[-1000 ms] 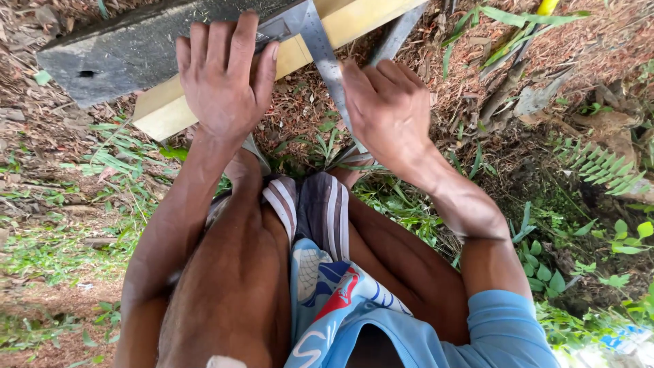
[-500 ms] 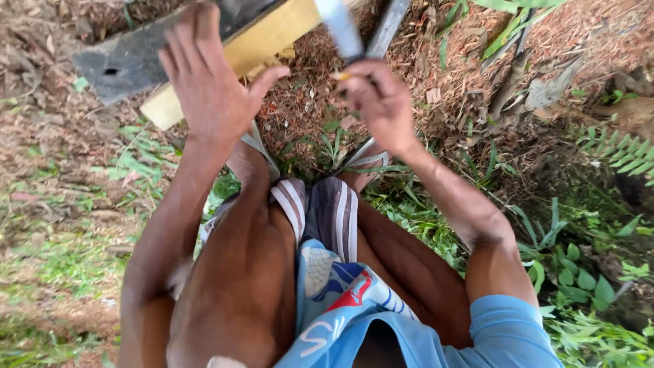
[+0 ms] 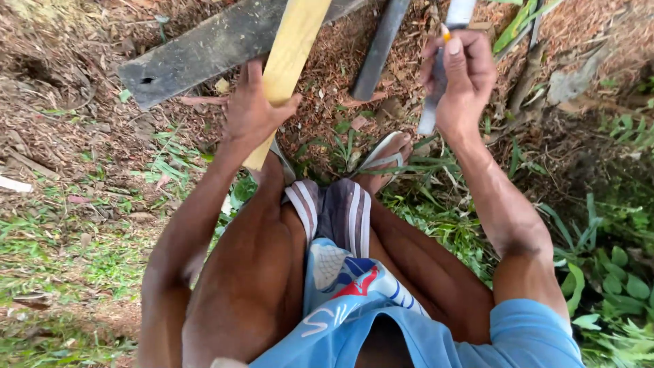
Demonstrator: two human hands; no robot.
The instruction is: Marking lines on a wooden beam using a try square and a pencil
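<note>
The pale yellow wooden plank (image 3: 289, 65) runs from the top edge at 12 o'clock down toward the middle of the view, tilted so its lower end sits just above the left knee. The left hand (image 3: 253, 112) is wrapped around its lower part, fingers curled over the left edge and thumb on the right side. At 1 o'clock the right hand (image 3: 462, 78) is closed around a flat metal blade (image 3: 436, 88) together with a small yellow-tipped pencil (image 3: 446, 33), the blade pointing down toward 6 o'clock. A dark weathered board (image 3: 204, 51) lies on the ground at 11 o'clock, passing behind the plank. A dark metal bar (image 3: 379, 51) lies between plank and right hand. A sandalled foot (image 3: 388, 153) rests on the grass at centre, with green leaves (image 3: 613, 266) at 4 o'clock.
</note>
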